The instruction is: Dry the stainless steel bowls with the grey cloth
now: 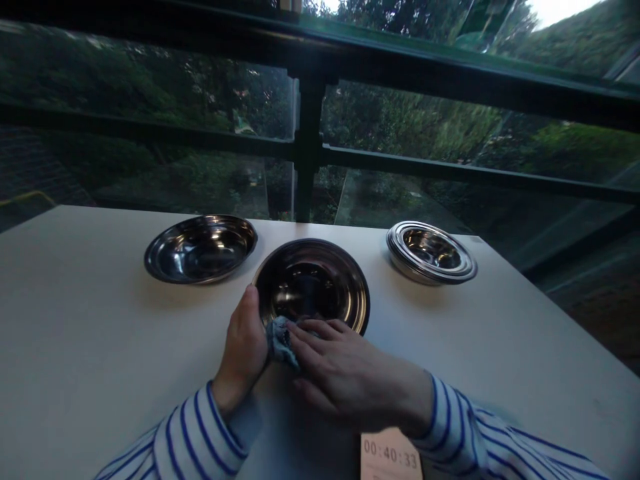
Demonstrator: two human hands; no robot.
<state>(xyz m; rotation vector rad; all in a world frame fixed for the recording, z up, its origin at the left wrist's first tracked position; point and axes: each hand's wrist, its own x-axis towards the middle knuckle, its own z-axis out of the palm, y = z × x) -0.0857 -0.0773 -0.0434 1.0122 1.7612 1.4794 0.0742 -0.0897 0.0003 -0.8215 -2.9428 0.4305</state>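
A shiny metal bowl (313,267) is tilted up in front of me, its inside facing my view. My left hand (244,343) grips the bowl's left edge, thumb on the rim and the other fingers hidden behind. On the bowl's near rim lies a crumpled blue-grey cloth (283,340). My right hand (340,367) presses this cloth against the rim, its fingers reaching over the lower part of the bowl.
Another metal bowl (203,250) sits at the back left of the white table (165,353). Several nested metal bowls (431,252) stand at the back right. A timer display (390,455) reading 00:40:33 lies near my right wrist. Green-framed windows rise behind the table.
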